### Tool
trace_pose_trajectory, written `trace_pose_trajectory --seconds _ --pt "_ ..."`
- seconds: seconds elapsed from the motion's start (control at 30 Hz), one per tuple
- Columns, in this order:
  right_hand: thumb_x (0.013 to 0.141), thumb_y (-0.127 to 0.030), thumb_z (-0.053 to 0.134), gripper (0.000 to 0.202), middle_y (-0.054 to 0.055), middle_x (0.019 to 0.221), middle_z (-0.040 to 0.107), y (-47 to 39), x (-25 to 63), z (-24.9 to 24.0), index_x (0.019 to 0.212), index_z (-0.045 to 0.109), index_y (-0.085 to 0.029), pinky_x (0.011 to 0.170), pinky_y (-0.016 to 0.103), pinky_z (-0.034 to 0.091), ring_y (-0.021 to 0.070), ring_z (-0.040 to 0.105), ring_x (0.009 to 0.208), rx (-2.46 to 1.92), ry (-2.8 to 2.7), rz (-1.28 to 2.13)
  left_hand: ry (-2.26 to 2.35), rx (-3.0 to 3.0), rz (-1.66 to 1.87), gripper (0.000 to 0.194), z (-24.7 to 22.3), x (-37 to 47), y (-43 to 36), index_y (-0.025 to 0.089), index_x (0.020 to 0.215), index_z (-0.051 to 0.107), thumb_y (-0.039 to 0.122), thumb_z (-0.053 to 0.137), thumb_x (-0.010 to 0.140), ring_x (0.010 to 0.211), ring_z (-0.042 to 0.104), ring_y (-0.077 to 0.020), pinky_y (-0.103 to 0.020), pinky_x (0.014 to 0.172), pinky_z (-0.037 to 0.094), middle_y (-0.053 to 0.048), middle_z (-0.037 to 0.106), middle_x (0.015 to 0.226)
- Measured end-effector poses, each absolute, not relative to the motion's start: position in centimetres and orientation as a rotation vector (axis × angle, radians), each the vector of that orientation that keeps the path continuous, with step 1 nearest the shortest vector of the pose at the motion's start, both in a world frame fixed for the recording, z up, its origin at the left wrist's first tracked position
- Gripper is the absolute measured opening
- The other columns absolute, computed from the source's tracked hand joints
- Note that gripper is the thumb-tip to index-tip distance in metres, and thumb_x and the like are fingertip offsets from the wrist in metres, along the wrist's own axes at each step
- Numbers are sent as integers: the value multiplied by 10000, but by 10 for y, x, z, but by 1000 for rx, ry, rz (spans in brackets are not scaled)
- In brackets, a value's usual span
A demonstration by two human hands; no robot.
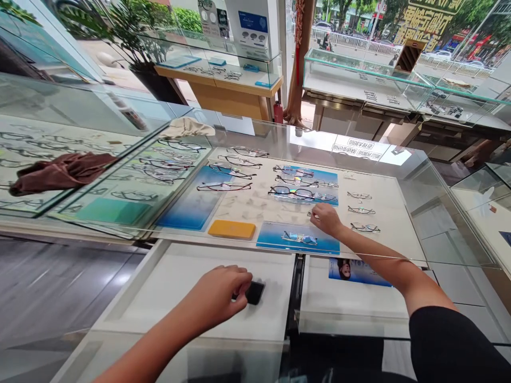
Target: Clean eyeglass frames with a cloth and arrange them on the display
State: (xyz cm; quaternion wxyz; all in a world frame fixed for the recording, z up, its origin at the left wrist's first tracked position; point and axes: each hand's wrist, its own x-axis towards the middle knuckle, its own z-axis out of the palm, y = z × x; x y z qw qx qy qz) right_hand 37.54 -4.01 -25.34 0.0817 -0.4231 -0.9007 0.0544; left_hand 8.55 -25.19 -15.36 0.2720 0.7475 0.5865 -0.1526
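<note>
Reaching into the glass display case, my right hand [325, 218] is closed in a pinch at the temple side of a small pair of eyeglasses [310, 214], mostly hidden behind the fingers. Just beyond it lie black-framed eyeglasses [291, 192] on a blue mat [329, 178]. Clear-looking eyeglasses [300, 238] rest on a nearer blue card [268, 235]. Over the pulled-out white drawer [159, 282], my left hand [225, 292] has curled fingers. A small black flat object [255, 292] shows at its fingertips; whether it is gripped or lies behind them is unclear.
An orange case [231, 229] sits at the display's front left. A brown cloth [64, 173] and a beige cloth [187, 127] lie on the glass tops. A second drawer [351, 308] with a printed card [359, 271] is at right. Further glass counters [359, 80] stand behind.
</note>
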Motion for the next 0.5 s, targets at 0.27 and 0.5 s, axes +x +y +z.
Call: trace_pose_trajectory --seconds 0.27,0.5 --pt "989 -224 574 203 -13 705 570 -176 380 -218 794 628 -211 550 252 290 129 395 624 -789 -2814 663 1474 2085 -257 162 -152 87 -254 227 746 430 144 551 816 807 634 -234 -325 733 364 -24 705 819" --pt "1053 -365 610 311 -18 658 614 -210 419 -117 781 631 -217 578 272 328 116 464 569 -483 -2726 1004 1376 2154 -243 168 -142 98 -256 230 746 418 151 534 837 732 574 -212 -314 683 317 -17 677 753"
